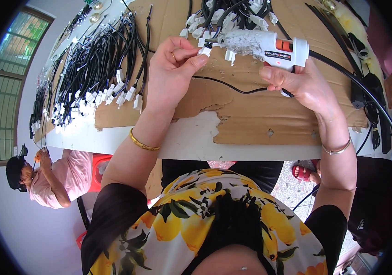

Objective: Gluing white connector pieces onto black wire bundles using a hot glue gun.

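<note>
My left hand (172, 75) pinches a small white plug connector (204, 52) on a black cable between thumb and fingertips. Wrapped around the handle of a white hot glue gun (255, 45) is my right hand (303, 85). The gun points left, its dark nozzle right at the connector; whether it touches cannot be made out. Ragged, clear-looking wrapping or glue covers the barrel, and an orange part shows near its back. Just beyond my hands lies a bundle of black cables with white connectors (216, 17).
Torn brown cardboard (260, 130) covers much of the white table (182, 140). A big heap of black cables (99, 64) with white connectors spreads on the left. A thick black cord (365, 82) curves down the right side. Another person (65, 178) sits at the left, hands raised.
</note>
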Tool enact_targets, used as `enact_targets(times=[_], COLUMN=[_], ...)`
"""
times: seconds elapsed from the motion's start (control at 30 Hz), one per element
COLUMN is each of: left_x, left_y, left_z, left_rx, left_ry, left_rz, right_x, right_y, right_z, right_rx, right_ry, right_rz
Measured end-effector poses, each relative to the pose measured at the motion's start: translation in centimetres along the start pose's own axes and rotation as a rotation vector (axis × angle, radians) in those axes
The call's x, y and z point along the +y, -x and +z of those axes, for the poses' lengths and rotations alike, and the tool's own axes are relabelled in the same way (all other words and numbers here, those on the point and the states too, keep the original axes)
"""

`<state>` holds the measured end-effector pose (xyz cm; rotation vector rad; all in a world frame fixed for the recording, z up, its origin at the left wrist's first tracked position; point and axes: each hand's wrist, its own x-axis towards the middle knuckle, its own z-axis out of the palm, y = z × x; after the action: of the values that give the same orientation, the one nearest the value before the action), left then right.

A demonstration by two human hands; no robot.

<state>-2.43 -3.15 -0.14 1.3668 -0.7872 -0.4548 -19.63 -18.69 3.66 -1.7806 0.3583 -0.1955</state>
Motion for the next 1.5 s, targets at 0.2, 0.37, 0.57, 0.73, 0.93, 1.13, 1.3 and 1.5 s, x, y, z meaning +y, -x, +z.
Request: enact_targets(times=[0.2, 0.37, 0.57, 0.73, 0.93, 1.13, 1.3, 1.5], left_x=[0.0, -0.4, -0.7, -0.8, -0.9, -0.8, -0.8, -0.7], left_y=[-0.1, -0.4, -0.5, -0.5, -0.6, -0.6, -0.6, -0.7], left_z=[0.0, -0.6, -0.9, -1.2, -1.3, -1.4, -1.6, -1.4], left_rx=[-0.036, -0.077, -0.152, -0.19, -0.262, -0.274, -0.277, -0.258], left_ry=[0.065, 0.086, 0.222, 0.313, 0.363, 0.335, 0.347, 0.304], left_rz=[-0.014, -0.026, -0.066, -0.106, -0.105, -0.091, -0.105, -0.098], right_x=[0.3, 0.0, 0.2, -0.1, -0.1, 0.2, -0.3, 0.1], right_y=[0.0, 0.0, 0.0, 0.1, 0.1, 0.2, 0.1, 0.1], right_z=[0.0, 0.0, -0.1, 0.1, -0.1, 0.0, -0.6, -0.6], right_rx=[0.01, 0.0, 0.013, 0.021, -0.017, 0.038, -0.051, -0.042], right_ry=[-0.008, 0.001, -0.013, -0.047, -0.03, -0.041, -0.01, -0.037], right_rz=[-0.001, 0.02, 0.005, -0.016, -0.014, -0.088, 0.008, -0.051])
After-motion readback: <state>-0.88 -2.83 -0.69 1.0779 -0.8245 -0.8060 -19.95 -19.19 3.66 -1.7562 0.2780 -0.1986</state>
